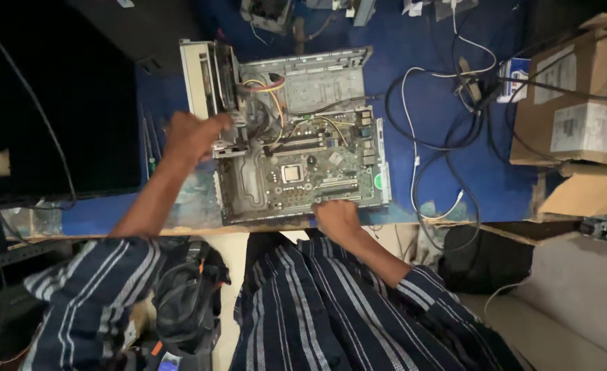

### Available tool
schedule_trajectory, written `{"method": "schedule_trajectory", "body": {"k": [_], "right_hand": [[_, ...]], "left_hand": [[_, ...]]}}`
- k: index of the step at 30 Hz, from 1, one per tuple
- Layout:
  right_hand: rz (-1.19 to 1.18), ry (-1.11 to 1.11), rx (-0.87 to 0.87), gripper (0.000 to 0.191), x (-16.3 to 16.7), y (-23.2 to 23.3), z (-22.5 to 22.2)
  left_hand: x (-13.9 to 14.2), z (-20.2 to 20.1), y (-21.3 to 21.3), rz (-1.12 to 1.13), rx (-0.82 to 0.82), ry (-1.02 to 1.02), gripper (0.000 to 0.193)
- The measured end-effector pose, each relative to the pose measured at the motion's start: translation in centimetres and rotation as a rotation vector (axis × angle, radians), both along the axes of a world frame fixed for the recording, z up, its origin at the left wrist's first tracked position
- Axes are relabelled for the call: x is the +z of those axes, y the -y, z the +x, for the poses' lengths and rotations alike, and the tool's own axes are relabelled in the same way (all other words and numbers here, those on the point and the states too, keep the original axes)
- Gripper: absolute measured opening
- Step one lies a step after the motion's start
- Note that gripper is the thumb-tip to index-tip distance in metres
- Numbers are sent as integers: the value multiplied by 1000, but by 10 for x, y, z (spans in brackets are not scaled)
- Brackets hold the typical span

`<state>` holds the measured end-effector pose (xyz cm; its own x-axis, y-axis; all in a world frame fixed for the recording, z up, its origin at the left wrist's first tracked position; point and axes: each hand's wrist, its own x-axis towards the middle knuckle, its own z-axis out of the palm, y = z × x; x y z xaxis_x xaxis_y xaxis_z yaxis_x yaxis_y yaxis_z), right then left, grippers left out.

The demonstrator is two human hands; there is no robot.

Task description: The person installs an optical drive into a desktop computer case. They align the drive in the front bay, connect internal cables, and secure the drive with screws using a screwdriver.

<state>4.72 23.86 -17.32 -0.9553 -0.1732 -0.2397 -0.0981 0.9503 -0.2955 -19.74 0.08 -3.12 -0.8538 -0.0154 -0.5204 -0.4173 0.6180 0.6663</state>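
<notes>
Centrally, an open computer case (pixel 286 130) lies flat on the blue surface (pixel 441 172), its green motherboard (pixel 310 172) exposed with the square processor socket (pixel 290 172) near the middle. A raised drive cage (pixel 211 89) stands at the case's 10 o'clock corner, with yellow and red wires (pixel 272 93) looping beside it. The left hand (pixel 192 136) sits at the case's 9 o'clock edge, its fingers (pixel 222 122) curled closed against the base of the drive cage and the metal bracket there. The right hand (pixel 336 216) rests at the case's 6 o'clock rim, knuckles up, fingers bent over the edge; whether they pinch anything I cannot tell. Black and white cables (pixel 441 137) sprawl at 3 o'clock of the case, and cardboard boxes (pixel 571 110) stand beyond them. A dark monitor (pixel 56 103) occupies the 9 o'clock side.
</notes>
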Motion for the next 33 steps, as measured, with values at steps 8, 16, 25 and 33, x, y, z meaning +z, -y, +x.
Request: {"method": "schedule_trajectory", "body": {"k": [8, 16, 25, 33], "right_hand": [[-74, 43, -11, 8, 4, 4, 0], [-102, 89, 22, 19, 15, -3, -5], [-113, 48, 48, 13, 13, -7, 1], [-79, 101, 20, 13, 11, -5, 1]], "left_hand": [[23, -14, -21, -186, -182, 81, 57], [32, -11, -36, -489, -342, -94, 70], [4, -17, 2, -70, -276, -474, 67], [1, -26, 5, -72, -276, -480, 69]]}}
